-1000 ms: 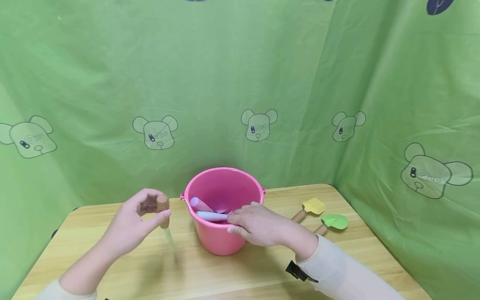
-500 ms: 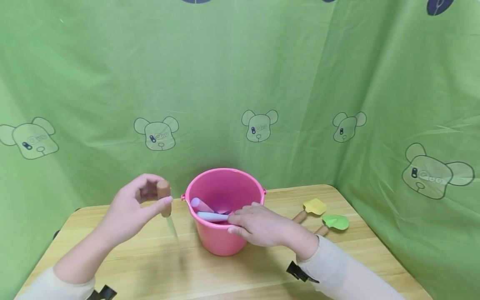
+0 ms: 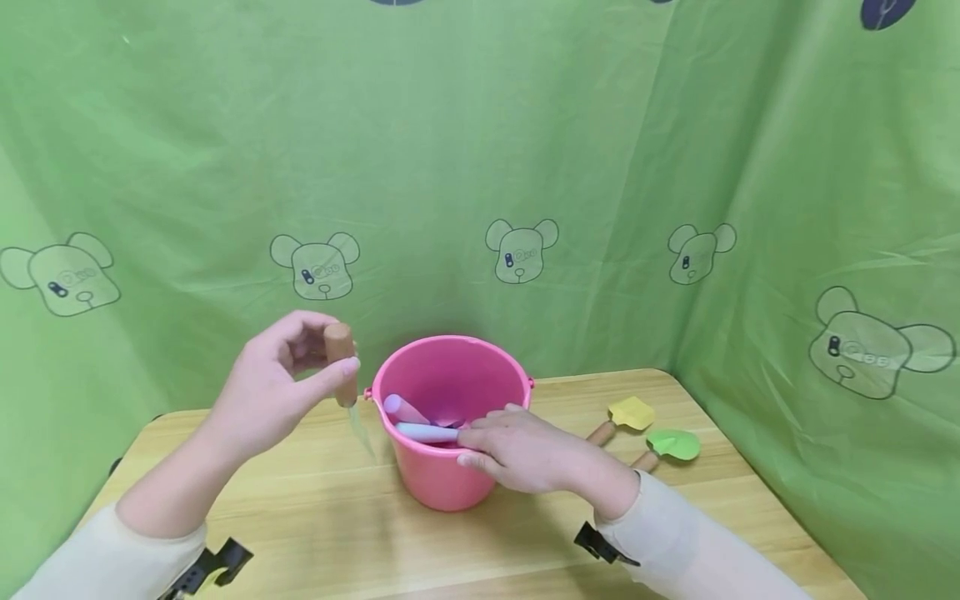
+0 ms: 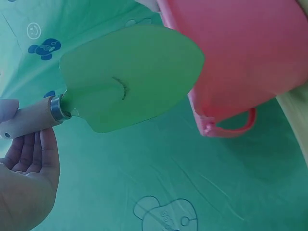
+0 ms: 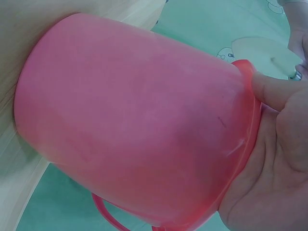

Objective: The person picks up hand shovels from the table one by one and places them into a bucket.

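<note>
Trowel (image 4: 130, 79) sits in the left hand (image 3: 262, 392), thumb pinching one side of its stubby wooden handle (image 4: 32, 118) against the fingers, blade pointing down just beside the pink bucket (image 3: 444, 487). Shiny metal collar (image 4: 59, 108), then a thin green blade shaped like a fat leaf. Right hand (image 3: 525, 450) is gripping the bucket's rim, thumb outside. Bucket looks like smooth plastic, round, tapering to the base. Inside, just left of the right hand, there's a lilac handle (image 3: 405, 409) and a pale blue handle (image 3: 422, 432). Past the right wrist, a yellow spade (image 3: 632, 412) and lime-green shovel (image 3: 677, 444) lie on the wood-grain table (image 3: 300, 542).

Head cam only catches the blade as a narrow sliver; left wrist cam gets its whole broad face. Bucket's curved pink loop (image 4: 233, 132) shows in both wrist cams, but only the head view sees those two handles inside.
</note>
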`<state>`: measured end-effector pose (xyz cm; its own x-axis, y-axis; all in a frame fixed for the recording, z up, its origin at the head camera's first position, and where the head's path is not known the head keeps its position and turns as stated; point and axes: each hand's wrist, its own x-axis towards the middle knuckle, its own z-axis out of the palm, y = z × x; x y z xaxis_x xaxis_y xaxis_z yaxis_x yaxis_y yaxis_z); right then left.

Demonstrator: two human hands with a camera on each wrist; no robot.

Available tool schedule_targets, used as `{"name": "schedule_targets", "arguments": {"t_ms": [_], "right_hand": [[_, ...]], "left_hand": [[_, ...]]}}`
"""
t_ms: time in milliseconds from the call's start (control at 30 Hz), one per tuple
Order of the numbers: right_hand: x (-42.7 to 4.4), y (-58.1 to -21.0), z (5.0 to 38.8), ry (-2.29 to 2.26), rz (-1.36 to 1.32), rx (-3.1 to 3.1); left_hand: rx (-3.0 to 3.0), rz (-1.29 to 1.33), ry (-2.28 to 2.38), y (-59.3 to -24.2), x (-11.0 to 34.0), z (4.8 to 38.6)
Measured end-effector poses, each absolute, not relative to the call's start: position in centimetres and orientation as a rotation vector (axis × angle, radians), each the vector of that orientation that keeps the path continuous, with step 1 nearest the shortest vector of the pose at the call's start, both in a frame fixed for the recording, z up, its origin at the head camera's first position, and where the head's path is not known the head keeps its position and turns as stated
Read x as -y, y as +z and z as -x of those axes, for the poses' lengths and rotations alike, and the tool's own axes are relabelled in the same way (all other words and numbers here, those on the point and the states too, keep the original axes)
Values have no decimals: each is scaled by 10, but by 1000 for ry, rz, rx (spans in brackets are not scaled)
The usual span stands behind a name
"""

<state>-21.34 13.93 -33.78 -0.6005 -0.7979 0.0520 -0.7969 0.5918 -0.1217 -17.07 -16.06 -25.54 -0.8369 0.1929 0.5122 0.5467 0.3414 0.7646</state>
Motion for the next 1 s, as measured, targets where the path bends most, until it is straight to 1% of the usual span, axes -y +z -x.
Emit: {"name": "schedule_targets", "arguments": {"t_ms": [467,767,1000], "right_hand": [[-138,-338,212,-217,1396,-2794],[-139,-338,213,-213,1415,-2793],[-141,-338,212,-216,1423,-2799]], "left_hand": [[2226,635,-1583,-238,142,183],[2124,626,-1719,-240,117,194],[2107,578,-1740,-241,104,198]]}}
